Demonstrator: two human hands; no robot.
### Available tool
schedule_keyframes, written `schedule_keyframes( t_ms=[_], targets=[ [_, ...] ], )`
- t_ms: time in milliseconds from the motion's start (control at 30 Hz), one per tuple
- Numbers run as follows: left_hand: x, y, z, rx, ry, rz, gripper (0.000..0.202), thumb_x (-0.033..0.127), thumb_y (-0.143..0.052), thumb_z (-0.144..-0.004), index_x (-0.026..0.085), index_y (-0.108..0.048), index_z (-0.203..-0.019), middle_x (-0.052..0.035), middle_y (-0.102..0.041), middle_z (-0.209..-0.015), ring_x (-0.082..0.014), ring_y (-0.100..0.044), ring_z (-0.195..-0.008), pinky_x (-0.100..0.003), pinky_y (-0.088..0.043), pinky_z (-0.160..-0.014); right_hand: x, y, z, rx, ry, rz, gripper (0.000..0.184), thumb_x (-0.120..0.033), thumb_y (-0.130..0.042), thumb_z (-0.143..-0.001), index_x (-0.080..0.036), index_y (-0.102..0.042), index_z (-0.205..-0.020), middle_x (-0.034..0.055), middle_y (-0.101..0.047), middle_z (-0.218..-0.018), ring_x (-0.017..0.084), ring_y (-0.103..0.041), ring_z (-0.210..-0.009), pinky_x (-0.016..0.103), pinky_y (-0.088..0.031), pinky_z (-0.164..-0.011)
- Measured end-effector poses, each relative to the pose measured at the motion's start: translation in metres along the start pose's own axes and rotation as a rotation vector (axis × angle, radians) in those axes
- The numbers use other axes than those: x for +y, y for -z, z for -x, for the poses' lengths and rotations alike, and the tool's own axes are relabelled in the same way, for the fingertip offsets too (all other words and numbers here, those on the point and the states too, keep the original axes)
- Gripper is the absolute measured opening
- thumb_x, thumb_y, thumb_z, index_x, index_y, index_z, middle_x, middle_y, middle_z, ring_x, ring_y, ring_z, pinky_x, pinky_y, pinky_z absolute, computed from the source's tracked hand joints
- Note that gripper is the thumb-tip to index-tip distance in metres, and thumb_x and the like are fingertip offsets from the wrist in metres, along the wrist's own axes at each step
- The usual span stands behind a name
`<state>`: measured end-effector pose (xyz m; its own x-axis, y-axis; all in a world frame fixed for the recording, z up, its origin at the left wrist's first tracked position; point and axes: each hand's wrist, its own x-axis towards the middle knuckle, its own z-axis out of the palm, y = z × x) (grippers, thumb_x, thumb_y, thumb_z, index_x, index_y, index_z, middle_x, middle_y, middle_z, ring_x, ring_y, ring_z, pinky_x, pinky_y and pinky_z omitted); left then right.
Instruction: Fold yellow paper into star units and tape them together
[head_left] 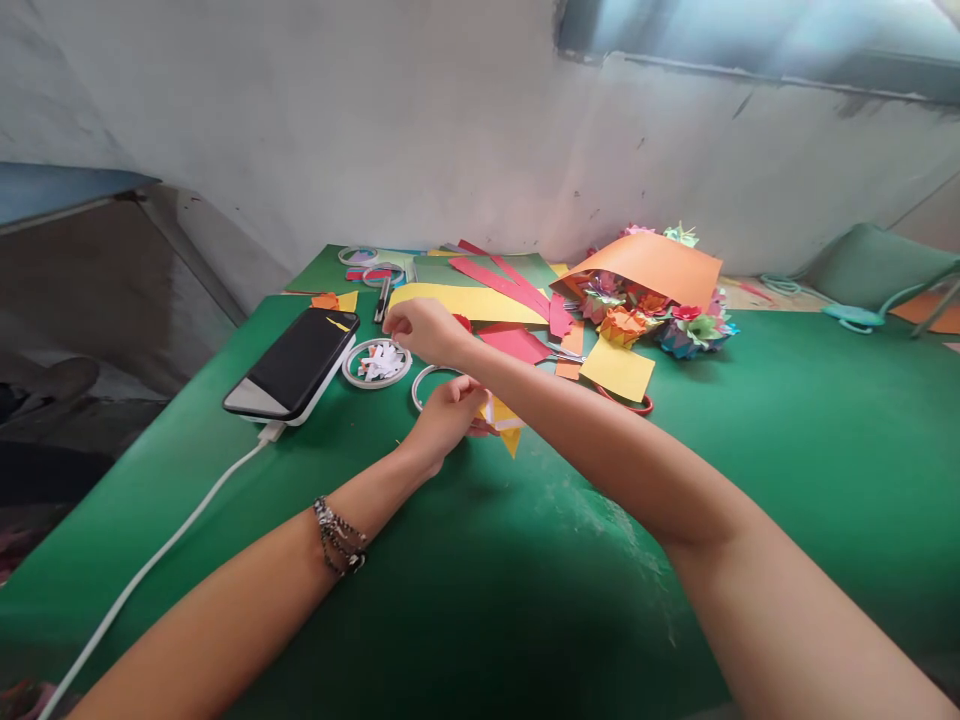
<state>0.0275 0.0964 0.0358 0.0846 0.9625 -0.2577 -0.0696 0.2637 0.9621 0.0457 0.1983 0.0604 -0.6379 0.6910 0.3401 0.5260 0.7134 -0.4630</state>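
Note:
My left hand point(448, 412) is closed on a piece of yellow paper point(510, 412), folded to a point at its lower end, with a whitish strip across it. My right hand point(426, 330) reaches across, above and to the left of it. Its fingertips are pinched together, and whatever they hold is too small to make out. Just below those fingertips lies a tape roll point(346, 372) with white paper scraps point(381, 362) inside its ring. Another tape roll point(417, 390) sits behind my left hand, partly covered by it.
A black-and-white device point(296, 362) with a white cable point(202, 505) lies at left. Behind my hands are a cutter point(383, 298), yellow paper point(495, 303), red strips point(501, 285) and scissors point(637, 405) under a yellow square point(619, 368). Paper flowers point(626, 325) stand at back right.

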Motion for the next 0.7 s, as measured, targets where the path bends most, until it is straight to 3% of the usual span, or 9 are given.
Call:
schedule_keyframes(
  t_ms=[33, 100, 167, 300, 367, 467, 567, 700],
  targets=[
    [-0.001, 0.0, 0.0, 0.007, -0.006, -0.004, 0.008, 0.021, -0.05, -0.071, 0.016, -0.054, -0.076, 0.0019, -0.056, -0.065, -0.0083, -0.057, -0.052, -0.019, -0.047, -0.053, -0.001, 0.009, 0.005, 0.031, -0.012, 0.001, 0.035, -0.016, -0.03, -0.076, -0.012, -0.064, -0.072, -0.0063, -0.063, -0.068, 0.007, -0.062, -0.067, 0.015, -0.043, -0.058],
    [-0.001, -0.001, -0.001, 0.015, -0.035, 0.0, 0.008, 0.021, -0.049, -0.07, 0.016, -0.053, -0.074, 0.0023, -0.055, -0.065, -0.0085, -0.056, -0.057, -0.019, -0.046, -0.055, -0.001, 0.03, 0.018, 0.072, -0.019, -0.014, 0.018, -0.017, -0.045, -0.073, -0.013, -0.062, -0.077, -0.0012, -0.065, -0.074, 0.008, -0.06, -0.069, 0.018, -0.046, -0.061],
    [-0.001, -0.001, -0.002, 0.022, -0.094, 0.009, 0.008, 0.022, -0.05, -0.068, 0.016, -0.053, -0.071, 0.0033, -0.053, -0.064, -0.0078, -0.053, -0.06, -0.017, -0.044, -0.057, 0.003, 0.051, 0.039, 0.112, -0.04, -0.074, 0.015, -0.019, -0.047, -0.075, -0.013, -0.06, -0.076, 0.002, -0.064, -0.074, 0.009, -0.057, -0.067, 0.021, -0.046, -0.062],
    [0.0, -0.001, -0.003, 0.023, -0.254, -0.028, 0.01, 0.025, -0.054, -0.064, 0.015, -0.054, -0.068, 0.0048, -0.051, -0.062, -0.007, -0.047, -0.06, -0.016, -0.038, -0.057, 0.019, 0.075, 0.092, 0.016, -0.128, -0.231, 0.029, -0.032, -0.055, -0.073, -0.015, -0.055, -0.096, 0.0057, -0.058, -0.092, 0.014, -0.054, -0.084, 0.03, -0.044, -0.075],
    [0.0, -0.001, -0.003, 0.006, -0.299, -0.062, 0.012, 0.027, -0.054, -0.064, 0.015, -0.054, -0.068, 0.0045, -0.051, -0.062, -0.0079, -0.047, -0.061, -0.017, -0.038, -0.057, 0.026, 0.077, 0.116, -0.072, -0.185, -0.351, 0.033, -0.033, -0.056, -0.072, -0.016, -0.052, -0.101, 0.0051, -0.055, -0.093, 0.014, -0.052, -0.085, 0.029, -0.044, -0.074],
    [0.0, -0.002, -0.003, -0.014, -0.305, -0.123, 0.013, 0.027, -0.054, -0.064, 0.015, -0.055, -0.068, 0.0038, -0.051, -0.063, -0.0093, -0.047, -0.061, -0.019, -0.039, -0.057, 0.033, 0.071, 0.137, -0.121, -0.25, -0.598, 0.029, -0.027, -0.054, -0.073, -0.016, -0.049, -0.099, -0.0014, -0.05, -0.071, 0.009, -0.049, -0.065, 0.023, -0.042, -0.057],
    [-0.001, -0.004, -0.002, -0.032, -0.306, -0.166, 0.015, 0.03, -0.053, -0.067, 0.015, -0.056, -0.07, 0.0026, -0.053, -0.065, -0.0101, -0.049, -0.063, -0.019, -0.04, -0.057, 0.034, 0.063, 0.144, -0.058, -0.272, -0.743, 0.025, -0.022, -0.053, -0.073, -0.017, -0.047, -0.097, -0.0049, -0.045, -0.063, 0.007, -0.045, -0.057, 0.021, -0.037, -0.05],
    [-0.004, -0.004, -0.003, -0.043, -0.33, -0.19, 0.02, 0.035, -0.056, -0.068, 0.015, -0.057, -0.072, 0.0018, -0.055, -0.068, -0.0101, -0.049, -0.063, -0.019, -0.04, -0.057, 0.033, 0.056, 0.146, 0.028, -0.276, -0.754, 0.023, -0.019, -0.054, -0.073, -0.017, -0.048, -0.095, -0.006, -0.042, -0.062, 0.006, -0.043, -0.056, 0.02, -0.036, -0.052]
  ],
)
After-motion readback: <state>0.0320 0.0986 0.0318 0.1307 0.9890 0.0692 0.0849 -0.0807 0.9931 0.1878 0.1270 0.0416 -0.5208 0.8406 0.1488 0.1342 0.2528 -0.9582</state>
